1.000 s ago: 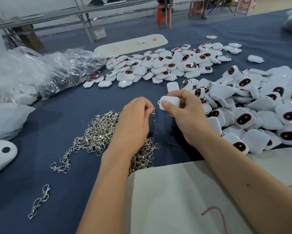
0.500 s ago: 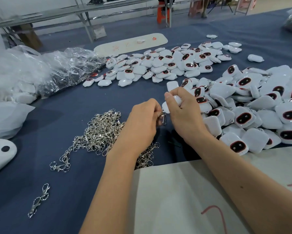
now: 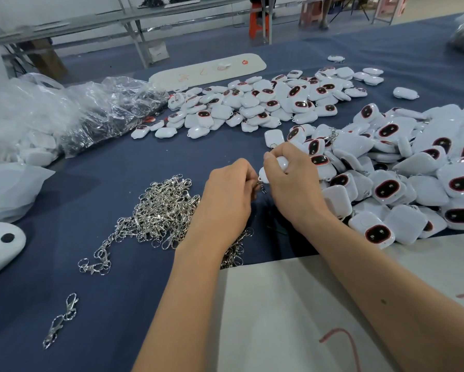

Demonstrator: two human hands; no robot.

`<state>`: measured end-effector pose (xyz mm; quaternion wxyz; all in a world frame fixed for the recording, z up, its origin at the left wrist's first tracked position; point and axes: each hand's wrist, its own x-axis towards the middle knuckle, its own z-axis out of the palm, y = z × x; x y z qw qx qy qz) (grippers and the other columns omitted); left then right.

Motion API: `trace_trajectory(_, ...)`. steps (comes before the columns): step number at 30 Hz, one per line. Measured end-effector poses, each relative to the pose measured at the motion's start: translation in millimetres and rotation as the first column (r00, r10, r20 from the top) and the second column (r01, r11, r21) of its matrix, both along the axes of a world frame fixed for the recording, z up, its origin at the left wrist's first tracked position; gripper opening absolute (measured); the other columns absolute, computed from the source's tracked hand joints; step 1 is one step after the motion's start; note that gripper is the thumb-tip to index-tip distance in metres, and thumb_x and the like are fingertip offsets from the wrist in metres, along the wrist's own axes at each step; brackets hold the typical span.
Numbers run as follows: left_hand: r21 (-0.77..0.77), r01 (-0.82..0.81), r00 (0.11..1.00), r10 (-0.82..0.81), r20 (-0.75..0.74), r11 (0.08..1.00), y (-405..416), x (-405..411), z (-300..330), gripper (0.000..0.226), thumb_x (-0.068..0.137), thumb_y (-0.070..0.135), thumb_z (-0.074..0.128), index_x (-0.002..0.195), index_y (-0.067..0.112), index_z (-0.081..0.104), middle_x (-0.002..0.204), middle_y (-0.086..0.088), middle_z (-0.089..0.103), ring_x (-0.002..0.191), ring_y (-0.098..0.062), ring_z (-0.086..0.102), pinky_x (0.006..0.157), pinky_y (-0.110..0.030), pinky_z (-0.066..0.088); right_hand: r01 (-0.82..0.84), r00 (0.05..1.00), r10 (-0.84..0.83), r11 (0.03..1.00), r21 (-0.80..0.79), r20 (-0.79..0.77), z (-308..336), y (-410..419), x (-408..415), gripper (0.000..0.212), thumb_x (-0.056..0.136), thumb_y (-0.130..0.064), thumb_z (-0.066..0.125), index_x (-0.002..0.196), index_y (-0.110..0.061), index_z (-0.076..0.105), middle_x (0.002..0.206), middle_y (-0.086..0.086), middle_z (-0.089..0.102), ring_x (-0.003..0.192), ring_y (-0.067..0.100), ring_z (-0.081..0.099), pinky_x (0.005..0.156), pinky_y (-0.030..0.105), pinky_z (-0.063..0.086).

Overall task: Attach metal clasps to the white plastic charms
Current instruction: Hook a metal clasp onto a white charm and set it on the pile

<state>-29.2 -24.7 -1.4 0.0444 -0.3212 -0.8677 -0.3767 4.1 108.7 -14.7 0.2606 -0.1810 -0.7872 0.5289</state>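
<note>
My right hand (image 3: 292, 181) grips a white plastic charm (image 3: 281, 163), mostly hidden under its fingers. My left hand (image 3: 227, 194) pinches a small metal clasp (image 3: 260, 186) right against the charm's lower edge, and the two hands touch over the blue cloth. A tangled heap of silver clasps (image 3: 161, 210) lies just left of my left hand. A big pile of white charms with dark red-rimmed faces (image 3: 402, 173) spreads to the right, and a second spread of charms (image 3: 263, 103) lies farther back.
Crumpled clear plastic bags (image 3: 72, 111) sit at the back left. A white part with dark holes (image 3: 0, 245) lies at the left edge. Two loose clasps (image 3: 60, 320) lie near the front left. A white sheet (image 3: 292, 315) covers the near table under my forearms.
My hands have come together: the left one brought the clasp to the charm, and the right one lowered and turned the charm toward it.
</note>
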Motion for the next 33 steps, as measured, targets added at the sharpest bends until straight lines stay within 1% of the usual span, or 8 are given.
trace_trajectory(4, 0.015, -0.016, 1.0, 0.016, 0.026, 1.0, 0.6, -0.8, -1.6, 0.019, 0.097, 0.003, 0.052, 0.085, 0.017, 0.057, 0.081, 0.004, 0.067, 0.077, -0.02, 0.07, 0.073, -0.047, 0.058, 0.001, 1.0, -0.002, 1.0, 0.021, 0.017, 0.2, -0.2, 0.5, 0.018, 0.105, -0.025, 0.053, 0.094, -0.012, 0.059, 0.056, -0.009, 0.046, 0.041, 0.004, 0.041, 0.047, 0.016, 0.029)
trace_trajectory(12, 0.004, -0.039, 0.999, 0.038, 0.026, 0.999, 1.6, -1.2, -2.3, 0.021, 0.095, 0.002, 0.053, 0.084, 0.019, 0.059, 0.076, 0.004, 0.067, 0.073, -0.018, 0.066, 0.072, -0.044, 0.055, -0.014, 0.999, 0.01, 0.995, 0.098, 0.042, 1.6, -2.4, 1.8, 0.02, 0.106, -0.025, 0.053, 0.095, -0.009, 0.059, 0.055, -0.007, 0.044, 0.041, 0.003, 0.044, 0.044, 0.015, 0.031)
trace_trajectory(16, 0.092, -0.039, 0.996, 0.031, 0.086, 0.995, -0.6, -1.4, -4.3, 0.022, 0.093, -0.002, 0.055, 0.082, 0.017, 0.06, 0.07, 0.003, 0.068, 0.068, -0.017, 0.069, 0.072, -0.043, 0.058, -0.033, 0.999, 0.031, 0.997, 0.071, 0.033, 0.9, -1.5, 1.4, 0.019, 0.105, -0.026, 0.054, 0.092, -0.013, 0.057, 0.055, -0.01, 0.044, 0.042, 0.004, 0.042, 0.047, 0.017, 0.027)
trace_trajectory(19, 0.264, -0.068, 0.98, 0.016, 0.197, 0.962, 0.4, -1.9, -5.8, 0.022, 0.093, -0.005, 0.062, 0.082, 0.014, 0.063, 0.07, 0.0, 0.069, 0.064, -0.014, 0.071, 0.068, -0.031, 0.061, -0.024, 1.0, 0.024, 0.999, -0.03, -0.007, 0.0, -0.5, -0.4, 0.021, 0.104, -0.026, 0.054, 0.083, -0.021, 0.055, 0.057, -0.012, 0.048, 0.048, 0.006, 0.043, 0.053, 0.024, 0.033)
trace_trajectory(21, 0.346, -0.084, 0.971, -0.001, 0.239, 0.934, 2.9, -3.8, -6.7, 0.019, 0.093, -0.004, 0.065, 0.082, 0.011, 0.067, 0.069, -0.005, 0.069, 0.063, -0.015, 0.071, 0.066, -0.023, 0.058, -0.009, 0.999, 0.004, 0.993, -0.117, -0.048, -0.7, 0.3, -1.6, 0.023, 0.103, -0.025, 0.054, 0.081, -0.019, 0.056, 0.062, -0.011, 0.051, 0.057, 0.016, 0.048, 0.058, 0.027, 0.037)
trace_trajectory(23, 0.388, -0.094, 0.966, -0.011, 0.259, 0.917, 5.7, -5.4, -7.7, 0.016, 0.093, -0.003, 0.066, 0.083, 0.009, 0.071, 0.07, -0.007, 0.071, 0.064, -0.017, 0.071, 0.067, -0.024, 0.058, 0.001, 0.998, -0.013, 0.983, -0.183, -0.063, -1.9, 0.9, -2.4, 0.024, 0.102, -0.026, 0.054, 0.08, -0.018, 0.056, 0.062, -0.006, 0.051, 0.058, 0.021, 0.047, 0.056, 0.029, 0.037)
trace_trajectory(28, 0.485, -0.111, 0.938, -0.069, 0.339, 0.867, 5.2, -5.5, -7.2, 0.014, 0.094, 0.003, 0.069, 0.085, 0.011, 0.074, 0.071, -0.001, 0.075, 0.066, -0.011, 0.071, 0.068, -0.021, 0.056, -0.06, 0.994, 0.014, 0.906, -0.42, -0.112, -2.3, -2.8, -3.2, 0.028, 0.102, -0.022, 0.053, 0.074, -0.021, 0.052, 0.057, 0.002, 0.044, 0.042, 0.014, 0.036, 0.041, 0.019, 0.027)
trace_trajectory(33, 0.471, -0.126, 0.936, -0.053, 0.348, 0.873, 3.3, -4.5, -5.4, 0.02, 0.084, -0.004, 0.077, 0.083, 0.016, 0.076, 0.079, -0.001, 0.077, 0.076, -0.019, 0.074, 0.075, -0.028, 0.059, -0.105, 0.985, 0.015, 0.835, -0.541, -0.17, 1.3, -3.4, -2.6, 0.036, 0.104, -0.014, 0.051, 0.069, -0.021, 0.05, 0.052, -0.004, 0.044, 0.038, 0.007, 0.034, 0.037, 0.017, 0.027)
